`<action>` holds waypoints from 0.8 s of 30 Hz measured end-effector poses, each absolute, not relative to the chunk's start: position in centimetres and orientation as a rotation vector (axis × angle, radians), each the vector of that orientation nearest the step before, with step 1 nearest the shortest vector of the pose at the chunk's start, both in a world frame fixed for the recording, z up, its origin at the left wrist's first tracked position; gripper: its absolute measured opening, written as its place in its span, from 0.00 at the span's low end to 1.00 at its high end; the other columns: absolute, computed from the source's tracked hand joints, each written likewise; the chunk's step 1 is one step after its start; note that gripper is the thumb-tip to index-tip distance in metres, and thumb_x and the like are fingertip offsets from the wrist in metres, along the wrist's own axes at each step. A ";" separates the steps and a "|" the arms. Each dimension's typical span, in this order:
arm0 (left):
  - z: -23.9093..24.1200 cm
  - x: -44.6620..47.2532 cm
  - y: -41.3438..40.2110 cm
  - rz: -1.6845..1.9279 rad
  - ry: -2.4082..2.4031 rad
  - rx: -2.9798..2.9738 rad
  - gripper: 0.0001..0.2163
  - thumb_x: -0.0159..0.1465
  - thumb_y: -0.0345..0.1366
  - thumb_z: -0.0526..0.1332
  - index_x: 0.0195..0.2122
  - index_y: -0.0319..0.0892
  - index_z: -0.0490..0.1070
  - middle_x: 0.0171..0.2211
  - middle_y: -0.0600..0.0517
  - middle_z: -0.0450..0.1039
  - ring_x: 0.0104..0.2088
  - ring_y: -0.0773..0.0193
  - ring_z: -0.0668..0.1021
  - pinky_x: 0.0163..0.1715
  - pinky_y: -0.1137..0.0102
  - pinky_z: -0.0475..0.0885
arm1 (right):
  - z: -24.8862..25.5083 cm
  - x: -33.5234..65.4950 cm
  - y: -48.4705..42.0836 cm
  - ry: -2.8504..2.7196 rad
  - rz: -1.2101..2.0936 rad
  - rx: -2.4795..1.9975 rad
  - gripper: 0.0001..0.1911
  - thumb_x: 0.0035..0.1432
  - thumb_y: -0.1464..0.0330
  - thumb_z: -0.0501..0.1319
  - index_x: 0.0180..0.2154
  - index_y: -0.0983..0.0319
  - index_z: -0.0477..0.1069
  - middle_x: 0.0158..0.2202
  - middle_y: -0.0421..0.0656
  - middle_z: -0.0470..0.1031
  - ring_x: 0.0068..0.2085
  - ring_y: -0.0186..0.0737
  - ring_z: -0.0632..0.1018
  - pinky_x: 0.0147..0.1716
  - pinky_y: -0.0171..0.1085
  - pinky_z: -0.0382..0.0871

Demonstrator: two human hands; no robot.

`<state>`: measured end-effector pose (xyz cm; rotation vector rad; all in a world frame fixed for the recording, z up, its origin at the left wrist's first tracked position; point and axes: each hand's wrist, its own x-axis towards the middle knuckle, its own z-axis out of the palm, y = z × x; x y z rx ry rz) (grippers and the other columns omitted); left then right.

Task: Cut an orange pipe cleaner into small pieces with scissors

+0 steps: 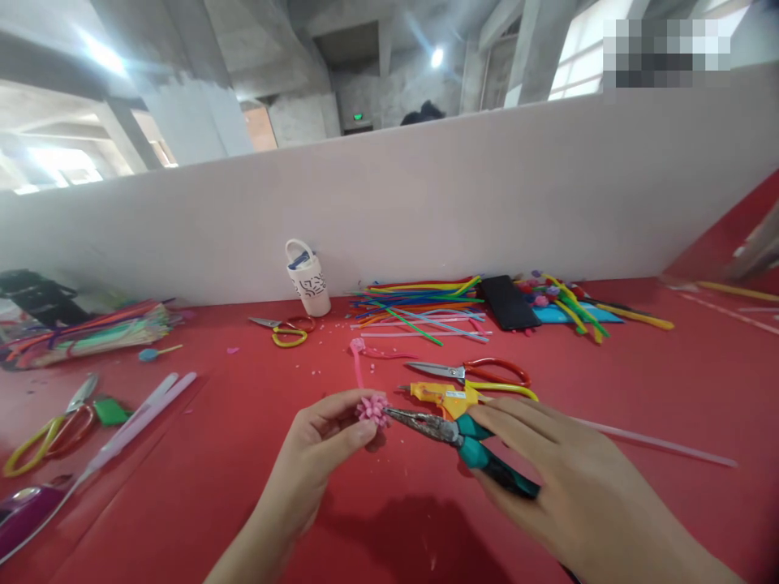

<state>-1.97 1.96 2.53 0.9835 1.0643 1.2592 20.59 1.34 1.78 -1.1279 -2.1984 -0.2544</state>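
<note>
L hand [313,450] has the pink flower [371,408] in a closed thumb-&-finger pinch over the red tabletop [243,405]; R hand's [560,470] grip's wrapped round the pliers [467,448], nose at the flower's edge. Looks v. light, bendy, prob. easily crushed: best held nr its centre, w/ soft pressure.

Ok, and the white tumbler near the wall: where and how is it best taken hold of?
Probably by its loop handle, from above on the near side: the white tumbler stands on its base, the loop arches over its rim, and the pale wall rises behind. The left hand holds the pink piece and the right hand the pliers, so one should be freed first.
</note>
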 end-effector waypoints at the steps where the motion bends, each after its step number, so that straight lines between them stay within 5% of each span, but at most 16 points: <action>1: 2.5 -2.0 2.0 1.246 1.043 0.976 0.10 0.48 0.32 0.68 0.33 0.39 0.79 0.23 0.50 0.76 0.23 0.66 0.74 0.28 0.72 0.68 | 1.8 20.5 1.3 -2.194 -0.227 -1.142 0.14 0.53 0.71 0.55 0.42 0.61 0.70 0.41 0.46 0.76 0.39 0.43 0.77 0.36 0.41 0.73; 24: 0.1 -1.8 1.0 1.213 0.926 0.791 0.11 0.49 0.33 0.69 0.35 0.40 0.79 0.26 0.51 0.76 0.25 0.67 0.74 0.30 0.73 0.69 | -0.9 20.6 0.1 -2.195 -0.493 -1.048 0.12 0.55 0.71 0.56 0.42 0.63 0.70 0.37 0.45 0.77 0.37 0.45 0.76 0.39 0.43 0.68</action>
